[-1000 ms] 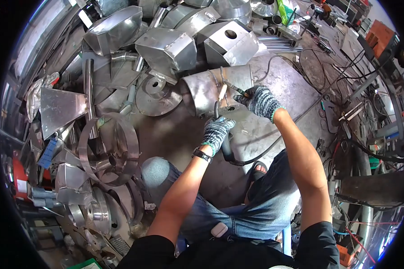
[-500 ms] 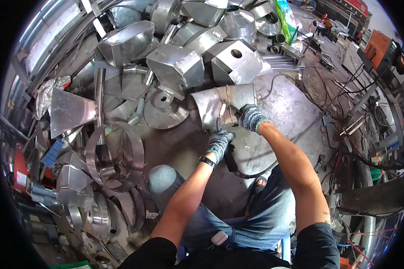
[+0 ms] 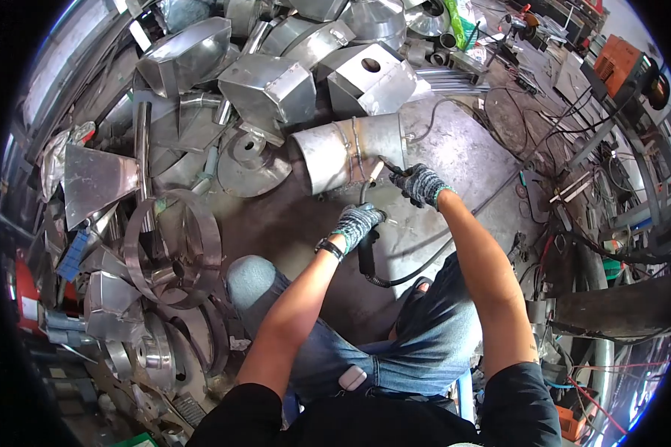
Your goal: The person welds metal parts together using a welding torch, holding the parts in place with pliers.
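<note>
In the head view, my gloved left hand (image 3: 358,225) is closed around the handle of a welding torch (image 3: 364,195). The torch's neck curves up, its pale nozzle leaning right. My right hand (image 3: 423,185), also gloved, grips a dark pliers-like tool (image 3: 392,167), mostly hidden by the fingers. The tool's tip is right at the nozzle end. Just beyond both hands lies a curved sheet-metal cylinder (image 3: 376,135) on its side, with brownish weld seams running around it. The torch cable (image 3: 417,276) loops from under my left hand toward the right.
Sheet-metal hoods (image 3: 268,88) and boxes pile up at the back. A flanged disc (image 3: 255,164) sits left of the cylinder, and a large metal ring (image 3: 173,249) is nearer on the left. An orange machine (image 3: 617,63) stands far right, with cables across the floor.
The torch nozzle has tipped right, and the tool in my right hand now meets it. Both hands sit further right relative to the cylinder. The whole view has shifted slightly.
</note>
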{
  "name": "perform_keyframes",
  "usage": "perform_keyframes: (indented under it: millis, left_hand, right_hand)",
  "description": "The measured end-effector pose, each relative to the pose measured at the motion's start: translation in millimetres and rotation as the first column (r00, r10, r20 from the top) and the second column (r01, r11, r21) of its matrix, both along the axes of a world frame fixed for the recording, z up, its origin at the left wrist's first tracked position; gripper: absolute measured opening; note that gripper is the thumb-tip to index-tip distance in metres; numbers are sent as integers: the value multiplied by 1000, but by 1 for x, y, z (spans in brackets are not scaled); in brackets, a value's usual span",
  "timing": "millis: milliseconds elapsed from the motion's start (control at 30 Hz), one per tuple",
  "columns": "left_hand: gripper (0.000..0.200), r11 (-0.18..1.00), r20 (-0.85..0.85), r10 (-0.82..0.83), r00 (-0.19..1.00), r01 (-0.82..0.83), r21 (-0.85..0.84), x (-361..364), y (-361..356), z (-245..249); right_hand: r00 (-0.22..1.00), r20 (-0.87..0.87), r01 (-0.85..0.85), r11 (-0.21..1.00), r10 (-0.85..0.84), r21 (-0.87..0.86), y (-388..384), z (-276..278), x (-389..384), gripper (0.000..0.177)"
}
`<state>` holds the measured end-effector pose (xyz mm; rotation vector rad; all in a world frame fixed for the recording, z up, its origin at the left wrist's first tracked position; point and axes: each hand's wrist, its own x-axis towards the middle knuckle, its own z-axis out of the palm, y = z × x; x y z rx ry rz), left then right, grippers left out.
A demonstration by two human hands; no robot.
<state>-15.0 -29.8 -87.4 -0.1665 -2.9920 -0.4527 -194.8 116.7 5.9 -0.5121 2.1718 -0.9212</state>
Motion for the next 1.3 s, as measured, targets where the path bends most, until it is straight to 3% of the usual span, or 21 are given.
perform_keyframes:
  millis: [33, 67, 100, 133, 167, 233, 300, 367, 400, 467, 533, 600, 667, 867, 1000, 1067, 1100, 1133, 1200, 1233, 1300]
  left_hand:
    - [20, 997, -149, -69, 987, 64, -39, -1, -4, -18]
    - [20, 998, -134, -63, 989, 59, -29, 6, 3, 0]
    - [20, 783, 290, 173, 941, -310, 539, 10, 13, 18]
    - [23, 204, 704, 78, 706, -702, 682, 13, 21, 31]
    - [28, 135, 704, 56, 708, -704, 698, 12, 20, 2]
    - [30, 179, 733, 33, 679, -726, 664, 10, 24, -34]
    - [31, -2, 774, 9, 633, -774, 633, 8, 34, -65]
    - [33, -187, 814, -19, 581, -802, 568, 15, 46, -86]
    - [33, -194, 819, -17, 573, -806, 560, 19, 49, -94]
    - [36, -258, 851, -48, 523, -830, 495, 23, 49, -100]
    - [33, -259, 886, -35, 462, -861, 438, 24, 47, -111]
    - [36, -310, 806, -87, 586, -785, 537, 20, 38, -118]
    - [38, -378, 850, -47, 525, -797, 471, 10, 41, -110]
    - [37, -374, 879, -14, 476, -818, 437, 2, 43, -108]
    - [37, -387, 884, 4, 467, -815, 432, -3, 40, -112]
    - [37, -375, 894, 22, 447, -825, 422, -5, 38, -118]
    - [38, -426, 896, 35, 442, -805, 414, -1, 40, -122]
    - [39, -476, 898, 45, 438, -781, 405, 2, 42, -118]
    - [46, -453, 865, 43, 500, -762, 463, 9, 42, -112]
    - [53, -461, 880, 40, 474, -772, 437, 10, 43, -110]
    - [60, -454, 894, 31, 447, -791, 411, 15, 45, -105]
  right_hand:
    - [1000, 12, -6, 998, 5, 55, 0, 0, 5, 50]
    - [1000, 27, -11, 998, 10, 64, -1, -6, 9, 50]
    - [998, -4, -55, 980, 57, 190, -1, -11, 10, 53]
    - [993, -32, -98, 944, 113, 317, 0, -16, 10, 57]
    - [984, -89, -116, 935, 154, 335, 3, -26, 7, 57]
    - [989, -50, -108, 918, 138, 382, 3, -56, 8, 57]
    - [981, -33, -153, 870, 190, 469, -2, -78, 12, 59]
    - [948, -156, -169, 855, 277, 490, -5, -118, 19, 61]
    - [905, -253, -184, 853, 341, 489, -8, -140, 21, 60]
    - [961, -78, -195, 853, 264, 485, -19, -151, 33, 55]
    - [954, -54, -233, 841, 296, 488, -23, -186, 39, 52]
    - [992, 28, -123, 861, 125, 493, -32, -176, 36, 47]
    - [988, 37, -147, 846, 148, 512, -41, -174, 29, 49]
    - [918, -247, -147, 845, 310, 515, -31, -204, 11, 45]
    - [896, -333, -109, 874, 293, 474, -33, -221, 16, 53]
    - [927, -257, -141, 889, 273, 437, -39, -196, 26, 51]
    - [994, 49, -109, 901, 98, 420, -40, -174, 30, 52]
    - [995, 40, -103, 902, 94, 419, -42, -175, 31, 52]
    - [990, 45, -140, 892, 133, 430, -42, -176, 30, 55]
    - [977, 9, -196, 876, 214, 441, -40, -161, 31, 57]
    - [981, 22, -183, 881, 193, 437, -39, -138, 22, 54]
